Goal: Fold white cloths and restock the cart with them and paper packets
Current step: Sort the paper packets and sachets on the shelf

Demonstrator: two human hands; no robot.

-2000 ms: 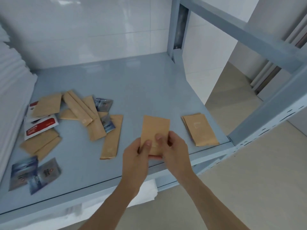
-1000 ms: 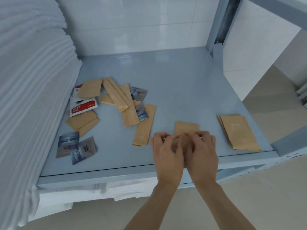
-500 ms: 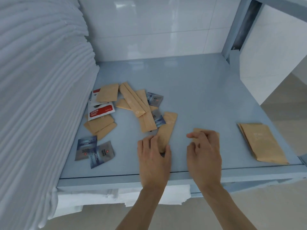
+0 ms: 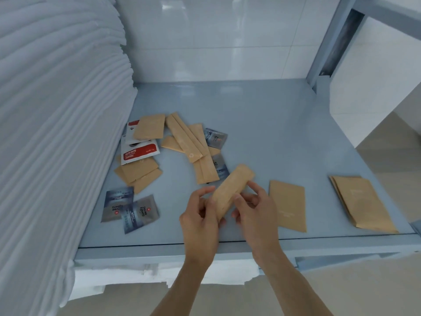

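Note:
A long tan paper packet (image 4: 232, 189) is lifted off the grey cart shelf (image 4: 262, 124), tilted up to the right. My left hand (image 4: 200, 215) grips its lower end and my right hand (image 4: 255, 208) pinches its right edge. A wider tan packet (image 4: 288, 205) lies flat just right of my hands. A small stack of tan packets (image 4: 362, 201) lies at the shelf's right front. A loose heap of tan packets (image 4: 191, 147) sits mid-shelf. A tall stack of folded white cloths (image 4: 52, 124) fills the left side.
Red-and-white sachets (image 4: 139, 151) and grey-blue sachets (image 4: 129, 209) lie among more tan packets (image 4: 139, 172) near the cloth stack. White cloths (image 4: 159, 273) show on the shelf below. A grey upright post (image 4: 328, 39) stands at the back right, with tiled wall behind.
Both hands set the wide tan packet down flat on the shelf. My left hand then reached to the long packet, and now both hands hold it lifted. The view swung left.

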